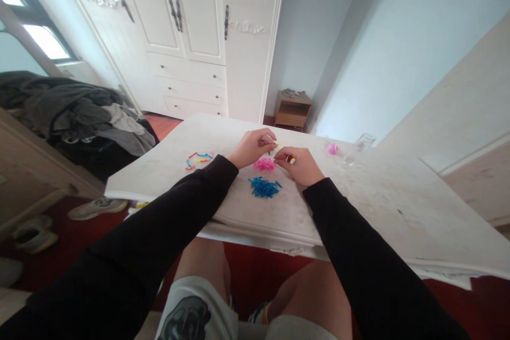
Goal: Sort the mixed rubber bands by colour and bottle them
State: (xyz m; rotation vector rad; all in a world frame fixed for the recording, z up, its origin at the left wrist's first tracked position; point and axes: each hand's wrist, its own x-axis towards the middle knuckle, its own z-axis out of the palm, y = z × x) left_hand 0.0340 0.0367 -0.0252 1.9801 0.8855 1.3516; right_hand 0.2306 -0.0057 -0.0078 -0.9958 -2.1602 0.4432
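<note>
Above the white table, my left hand (257, 146) pinches a small yellow piece (278, 144) at its fingertips. My right hand (297, 163) is closed too, with another small yellow piece (293, 160) showing at its fingers. The pieces are too small to name exactly. Between and just below the hands lies a heap of pink pieces (264, 164). Nearer to me sits a heap of blue pieces (264, 187), thin and short. To the left, several loose strips (198, 159) in red, blue and yellow lie scattered.
A clear glass bottle (358, 147) lies tilted at the right, beside a pink object (332, 149). The white table (350, 223) has its front edge above my knees. Behind it stand a white wardrobe (191, 85) and a small wooden cabinet (293, 109). Clothes (79, 111) are piled at left.
</note>
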